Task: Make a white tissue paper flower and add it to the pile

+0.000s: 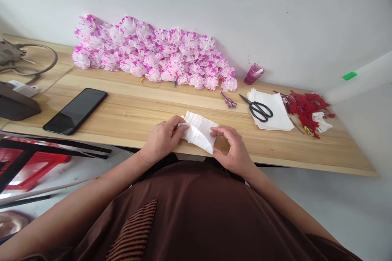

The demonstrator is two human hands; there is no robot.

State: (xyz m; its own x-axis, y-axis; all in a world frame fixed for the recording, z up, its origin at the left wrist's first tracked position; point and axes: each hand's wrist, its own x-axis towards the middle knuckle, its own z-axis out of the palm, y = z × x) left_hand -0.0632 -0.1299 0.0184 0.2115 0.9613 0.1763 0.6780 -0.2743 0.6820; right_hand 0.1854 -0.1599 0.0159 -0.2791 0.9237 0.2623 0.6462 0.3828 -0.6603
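A white sheet of tissue paper [199,131], partly folded over and creased, is held above the table's front edge. My left hand [162,138] pinches its left end between thumb and fingers. On the other side, my right hand [230,147] grips the right edge, fingers at the upper part and thumb at the lower corner. To the right lies a stack of white paper sheets [277,110], with black-handled scissors [260,111] resting partly on it. A few thin purple stems [229,100] lie between the scissors and the flowers.
Pink-and-white paper flowers [165,57] line the wall. A stained cup [253,74] stands right of them. Red bundled material [309,108] lies at the right end of the wooden table [153,110]. Left are a black phone [75,111], a dark box [16,101] and a grey cable [52,65].
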